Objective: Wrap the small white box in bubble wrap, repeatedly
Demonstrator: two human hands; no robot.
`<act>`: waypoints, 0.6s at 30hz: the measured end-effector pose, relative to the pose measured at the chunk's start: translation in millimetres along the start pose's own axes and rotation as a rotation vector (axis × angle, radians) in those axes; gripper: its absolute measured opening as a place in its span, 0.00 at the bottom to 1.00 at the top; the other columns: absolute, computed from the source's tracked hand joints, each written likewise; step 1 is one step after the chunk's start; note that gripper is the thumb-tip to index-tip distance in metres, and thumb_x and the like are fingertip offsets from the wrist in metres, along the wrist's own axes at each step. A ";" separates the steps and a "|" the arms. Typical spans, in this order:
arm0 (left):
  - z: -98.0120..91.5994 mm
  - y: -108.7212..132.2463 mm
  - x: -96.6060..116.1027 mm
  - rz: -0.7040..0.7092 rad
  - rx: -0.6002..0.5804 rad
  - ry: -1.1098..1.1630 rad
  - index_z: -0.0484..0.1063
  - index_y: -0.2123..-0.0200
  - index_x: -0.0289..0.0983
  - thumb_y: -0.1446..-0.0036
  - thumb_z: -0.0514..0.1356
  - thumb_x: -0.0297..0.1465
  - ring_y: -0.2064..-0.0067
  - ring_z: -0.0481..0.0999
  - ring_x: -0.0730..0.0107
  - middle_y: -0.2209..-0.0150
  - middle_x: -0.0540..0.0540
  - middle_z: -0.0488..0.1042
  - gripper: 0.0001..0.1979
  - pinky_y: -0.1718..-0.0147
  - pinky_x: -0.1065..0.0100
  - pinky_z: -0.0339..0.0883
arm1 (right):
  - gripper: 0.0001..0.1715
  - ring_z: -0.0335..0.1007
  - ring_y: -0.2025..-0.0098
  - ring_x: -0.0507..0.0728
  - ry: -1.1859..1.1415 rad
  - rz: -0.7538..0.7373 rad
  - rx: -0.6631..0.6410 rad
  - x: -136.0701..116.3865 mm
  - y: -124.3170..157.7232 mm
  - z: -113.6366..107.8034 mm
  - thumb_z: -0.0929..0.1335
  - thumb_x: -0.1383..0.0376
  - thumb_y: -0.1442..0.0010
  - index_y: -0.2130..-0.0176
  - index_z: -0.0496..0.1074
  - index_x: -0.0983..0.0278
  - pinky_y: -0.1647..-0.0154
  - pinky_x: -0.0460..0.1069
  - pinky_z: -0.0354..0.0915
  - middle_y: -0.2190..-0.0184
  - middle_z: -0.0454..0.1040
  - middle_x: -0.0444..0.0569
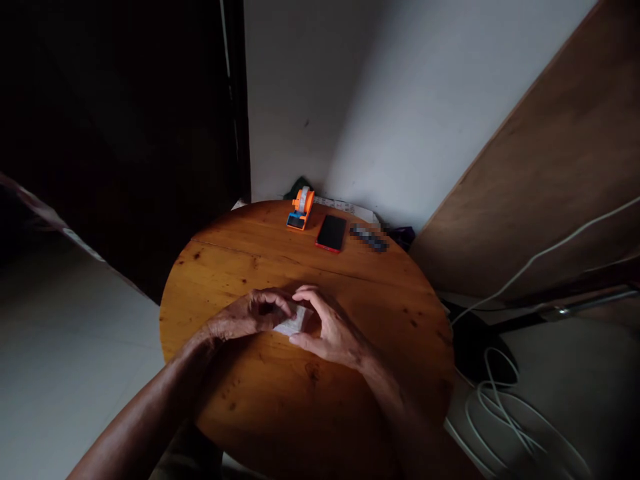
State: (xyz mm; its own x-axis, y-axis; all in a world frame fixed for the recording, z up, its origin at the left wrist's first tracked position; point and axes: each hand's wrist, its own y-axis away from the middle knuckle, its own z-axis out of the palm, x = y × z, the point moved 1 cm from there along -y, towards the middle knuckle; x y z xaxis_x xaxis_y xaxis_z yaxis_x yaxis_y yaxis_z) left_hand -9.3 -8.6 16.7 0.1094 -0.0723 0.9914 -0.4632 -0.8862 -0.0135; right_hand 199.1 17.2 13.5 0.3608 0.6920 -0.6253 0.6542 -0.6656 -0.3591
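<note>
Both my hands meet over the middle of a round wooden table (240, 267). My left hand (250, 315) has its fingers curled and pinched on the left edge of a small white piece of paper (294, 323). My right hand (327, 327) curves around the paper's right side, fingers bent over its top and thumb under its lower edge. Most of the paper is hidden between the two hands. It lies low, at or just above the tabletop.
At the table's far edge stand an orange tape dispenser (301, 209), a dark phone with a red rim (331, 233) and a blurred dark object (369, 238). White cables (500, 407) coil on the floor at right. A wooden panel (550, 167) leans at right.
</note>
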 end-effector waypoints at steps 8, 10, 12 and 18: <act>-3.4 -1.0 -1.5 0.040 0.012 -0.018 0.79 0.65 0.39 0.46 0.63 0.32 0.44 0.69 0.57 0.42 0.44 0.69 0.06 0.47 0.60 0.64 | 0.44 0.69 0.43 0.64 0.078 0.036 -0.003 2.2 0.6 8.1 0.73 0.69 0.49 0.37 0.57 0.57 0.44 0.61 0.67 0.44 0.72 0.54; -5.2 -0.6 -5.1 0.042 -0.008 0.042 0.79 0.64 0.38 0.47 0.64 0.34 0.45 0.70 0.56 0.43 0.43 0.69 0.08 0.50 0.61 0.65 | 0.45 0.69 0.43 0.64 0.109 0.017 0.003 2.6 0.3 7.9 0.73 0.68 0.49 0.37 0.57 0.57 0.43 0.62 0.66 0.43 0.72 0.54; -6.0 -0.2 -10.0 0.013 0.027 0.133 0.78 0.61 0.37 0.48 0.65 0.34 0.51 0.73 0.58 0.47 0.42 0.73 0.11 0.54 0.62 0.66 | 0.45 0.70 0.44 0.65 0.138 -0.007 0.007 2.1 0.1 7.3 0.73 0.68 0.49 0.36 0.56 0.57 0.43 0.62 0.66 0.43 0.72 0.55; -3.8 -0.1 -21.5 -0.044 0.198 0.449 0.73 0.51 0.36 0.48 0.67 0.33 0.57 0.77 0.61 0.53 0.40 0.77 0.20 0.56 0.62 0.67 | 0.42 0.70 0.45 0.64 0.152 -0.041 -0.003 -2.7 -0.7 2.1 0.73 0.65 0.49 0.38 0.59 0.58 0.43 0.62 0.63 0.46 0.73 0.55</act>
State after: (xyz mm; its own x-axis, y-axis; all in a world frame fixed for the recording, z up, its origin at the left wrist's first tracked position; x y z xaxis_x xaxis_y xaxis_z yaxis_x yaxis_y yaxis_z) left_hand -15.0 -5.3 -4.1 -0.2849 0.1332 0.9493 -0.2861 -0.9570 0.0485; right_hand 196.3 15.3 13.9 0.4300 0.7530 -0.4981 0.6724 -0.6352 -0.3800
